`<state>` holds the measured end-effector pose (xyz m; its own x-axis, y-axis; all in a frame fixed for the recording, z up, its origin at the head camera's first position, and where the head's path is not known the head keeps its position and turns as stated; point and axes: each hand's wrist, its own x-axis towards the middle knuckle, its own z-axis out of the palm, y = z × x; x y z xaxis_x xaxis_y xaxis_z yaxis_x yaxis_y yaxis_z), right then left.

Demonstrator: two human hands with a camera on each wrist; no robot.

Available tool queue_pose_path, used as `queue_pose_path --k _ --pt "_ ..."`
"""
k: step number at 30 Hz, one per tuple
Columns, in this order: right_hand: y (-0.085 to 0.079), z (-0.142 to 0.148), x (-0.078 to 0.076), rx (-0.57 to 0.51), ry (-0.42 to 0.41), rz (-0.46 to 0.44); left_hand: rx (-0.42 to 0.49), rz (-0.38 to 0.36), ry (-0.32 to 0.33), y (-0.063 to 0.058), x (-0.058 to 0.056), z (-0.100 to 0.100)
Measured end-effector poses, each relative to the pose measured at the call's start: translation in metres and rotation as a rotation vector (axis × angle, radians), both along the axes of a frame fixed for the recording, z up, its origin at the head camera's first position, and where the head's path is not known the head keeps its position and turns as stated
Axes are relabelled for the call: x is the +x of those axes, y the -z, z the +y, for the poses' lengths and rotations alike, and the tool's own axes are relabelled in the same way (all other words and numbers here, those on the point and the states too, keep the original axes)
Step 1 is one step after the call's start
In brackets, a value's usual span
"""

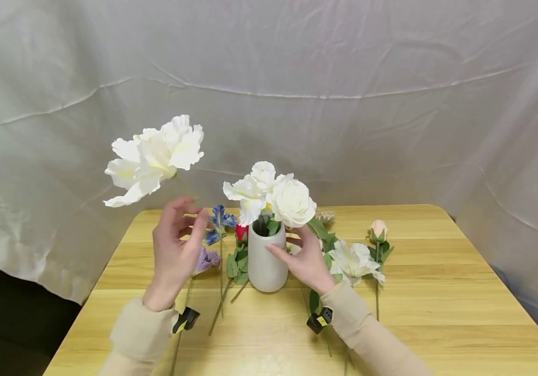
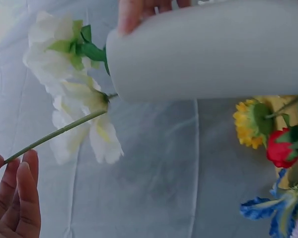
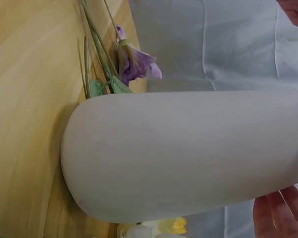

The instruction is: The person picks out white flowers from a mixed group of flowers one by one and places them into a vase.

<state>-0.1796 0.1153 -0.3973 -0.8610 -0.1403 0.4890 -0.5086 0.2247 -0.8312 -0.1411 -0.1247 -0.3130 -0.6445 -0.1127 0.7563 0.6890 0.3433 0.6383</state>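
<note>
My left hand pinches the green stem of a large white ruffled flower, its bloom raised above the fingers. In the left wrist view the stem's lower end lies near the vase's mouth, in front of the blooms there; whether it touches them I cannot tell. The white vase stands upright on the table, holding a white rose and a white ruffled flower. Around the vase's right side, near the rim, my right hand holds on, thumb in front and fingers partly hidden behind.
Left of the vase on the wooden table lie a blue flower, a purple flower and a red rose. To the right are a white flower and a pale pink rosebud. Grey cloth hangs behind.
</note>
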Motion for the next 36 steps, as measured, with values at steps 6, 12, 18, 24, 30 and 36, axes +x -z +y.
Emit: queue_pose_path --k 6,12,18,24,30,36 --pt "0.002 -0.007 -0.002 0.010 0.038 0.030 -0.027 0.106 0.025 -0.007 -0.003 0.013" --pt "0.001 -0.011 -0.003 0.033 0.066 0.029 -0.010 0.153 0.037 -0.014 -0.006 0.025" --pt "0.002 -0.008 -0.003 -0.016 0.031 -0.002 -0.030 0.208 0.028 -0.016 -0.009 0.036" --pt "0.008 -0.001 -0.003 -0.043 0.012 -0.038 -0.088 0.250 -0.020 -0.016 -0.013 0.046" --pt "0.015 0.005 0.002 -0.020 0.033 -0.050 -0.137 0.222 -0.054 -0.011 -0.014 0.055" --pt "0.021 0.009 0.007 0.004 0.027 -0.054 -0.176 0.173 -0.072 -0.009 -0.015 0.060"
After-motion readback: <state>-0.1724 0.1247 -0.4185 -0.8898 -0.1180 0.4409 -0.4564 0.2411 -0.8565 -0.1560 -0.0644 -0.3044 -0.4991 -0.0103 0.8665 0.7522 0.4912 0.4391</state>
